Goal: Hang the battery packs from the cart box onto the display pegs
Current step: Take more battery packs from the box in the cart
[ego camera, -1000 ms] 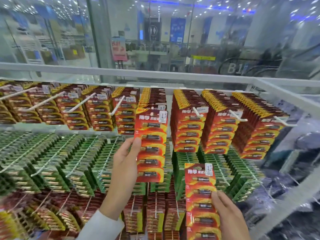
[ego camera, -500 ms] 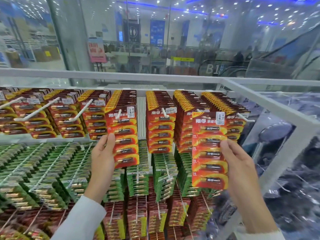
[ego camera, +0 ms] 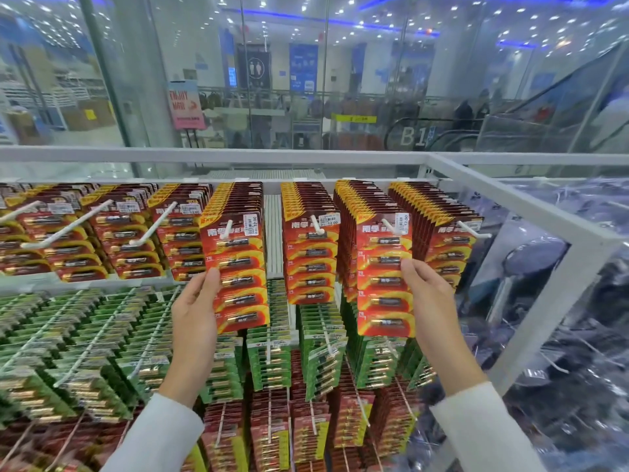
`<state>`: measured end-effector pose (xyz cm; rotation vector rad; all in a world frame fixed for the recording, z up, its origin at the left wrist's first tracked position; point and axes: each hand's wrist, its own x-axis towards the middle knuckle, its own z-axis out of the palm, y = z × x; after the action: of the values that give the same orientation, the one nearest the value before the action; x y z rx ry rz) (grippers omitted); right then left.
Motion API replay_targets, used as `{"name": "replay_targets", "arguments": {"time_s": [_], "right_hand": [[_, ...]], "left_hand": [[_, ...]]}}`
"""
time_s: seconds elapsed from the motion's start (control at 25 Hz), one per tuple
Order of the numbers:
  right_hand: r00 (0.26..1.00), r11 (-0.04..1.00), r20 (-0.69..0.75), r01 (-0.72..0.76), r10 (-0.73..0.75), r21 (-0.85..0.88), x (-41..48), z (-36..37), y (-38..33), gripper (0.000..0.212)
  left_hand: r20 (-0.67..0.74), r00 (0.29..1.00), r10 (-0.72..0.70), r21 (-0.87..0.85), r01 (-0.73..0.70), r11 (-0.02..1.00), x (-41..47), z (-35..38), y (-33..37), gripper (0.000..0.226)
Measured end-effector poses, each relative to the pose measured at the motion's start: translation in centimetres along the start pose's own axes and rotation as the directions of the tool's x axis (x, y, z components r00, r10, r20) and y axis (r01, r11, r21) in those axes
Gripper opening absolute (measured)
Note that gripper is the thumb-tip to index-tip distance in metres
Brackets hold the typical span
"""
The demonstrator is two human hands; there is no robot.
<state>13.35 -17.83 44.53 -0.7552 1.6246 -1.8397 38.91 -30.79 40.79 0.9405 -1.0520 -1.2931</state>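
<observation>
Left hand (ego camera: pixel 195 311) pinches a red battery pack (ego camera: pixel 238 267), right hand (ego camera: pixel 430 301) pinches a second pack (ego camera: pixel 383 277) — each looks threaded on a peg (ego camera: pixel 225 229) beside the middle peg (ego camera: pixel 318 227). Hanging step; next, likely push both back — then let go.

Behind the glass wall (ego camera: pixel 306 80): a hall under ceiling spotlights (ego camera: pixel 343 37), pink sign (ego camera: pixel 185 105) left, escalator (ego camera: pixel 544 110) right.

fingers of left hand (ego camera: pixel 195 315), right hand (ego camera: pixel 430 301) hidden behind packs (ego camera: pixel 238 267); sticker (ego camera: pixel 251 223) print illegible.
</observation>
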Motion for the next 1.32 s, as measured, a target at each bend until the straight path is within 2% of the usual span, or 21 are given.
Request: {"name": "replay_targets", "arguments": {"time_s": [0.2, 0.4, 0.56, 0.76, 0.96, 1.08, 1.2, 1.32], "right_hand": [[0.998, 0.997, -0.05, 0.037, -0.04, -0.068, 2.2, 1.0, 1.6, 0.027], [0.988, 0.989, -0.122, 0.082, -0.098, -0.124, 2.1, 0.1, 4.1, 0.02], [0.976, 0.982, -0.186, 0.083, -0.114, -0.168, 0.3, -1.4, 6.1, 0.013], [0.967, 0.984, -0.251, -0.012, -0.033, -0.175, -5.0, -4.3, 9.7, 0.012], [0.926, 0.975, -0.362, -0.168, 0.106, -0.143, -11.8, -9.1, 14.3, 0.012], [0.852, 0.962, -0.48, -0.267, 0.209, -0.055, -15.9, -13.5, 17.3, 0.012], [0.766, 0.943, -0.565, -0.326, 0.306, 0.069, -19.8, -18.6, 19.0, 0.014], [0.673, 0.913, -0.628, -0.37, 0.391, 0.173, -23.0, -23.1, 19.8, 0.016]], "left_hand": [[0.0, 0.998, 0.068, 0.084, -0.068, 0.994, -0.1, -0.7, -0.2, 0.019], [-0.012, 0.985, 0.171, 0.235, -0.164, 0.958, -0.8, -2.8, -1.3, 0.02], [0.001, 0.987, 0.163, 0.269, -0.157, 0.95, -2.7, -4.7, -2.2, 0.025], [0.052, 0.998, 0.044, 0.248, -0.056, 0.967, -6.8, -5.3, -5.0, 0.019], [0.22, 0.962, -0.161, 0.293, 0.092, 0.952, -11.9, -3.2, -10.4, 0.021], [0.335, 0.898, -0.286, 0.335, 0.17, 0.927, -15.7, -0.1, -14.1, 0.016], [0.433, 0.798, -0.42, 0.39, 0.254, 0.885, -19.7, 3.8, -17.8, 0.014], [0.496, 0.728, -0.473, 0.429, 0.268, 0.863, -23.5, 7.4, -20.4, 0.022]]}}
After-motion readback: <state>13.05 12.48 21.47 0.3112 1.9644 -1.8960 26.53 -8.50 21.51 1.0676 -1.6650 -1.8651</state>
